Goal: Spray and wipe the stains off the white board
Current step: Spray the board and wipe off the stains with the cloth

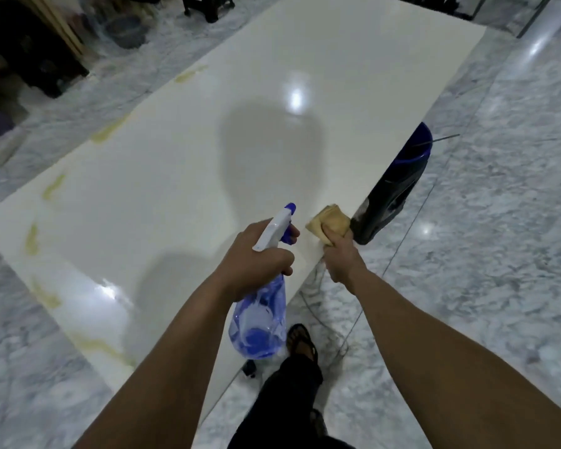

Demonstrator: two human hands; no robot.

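A large white board (pixel 182 176) lies flat, raised above the marble floor. Yellowish stains (pixel 54 186) run along its left edge, from the far end to the near corner. My left hand (pixel 256 257) grips a blue see-through spray bottle (pixel 261 322) by its white head, nozzle pointing away over the board. My right hand (pixel 340 254) holds a folded tan cloth (pixel 329 222) at the board's right edge.
A dark blue bucket (pixel 399 183) stands under the board's right edge, just beyond the cloth. My leg and sandalled foot (pixel 300 341) are on the marble floor (pixel 499 222) near the board's corner. Dark furniture and a basin (pixel 125 30) stand at the far left.
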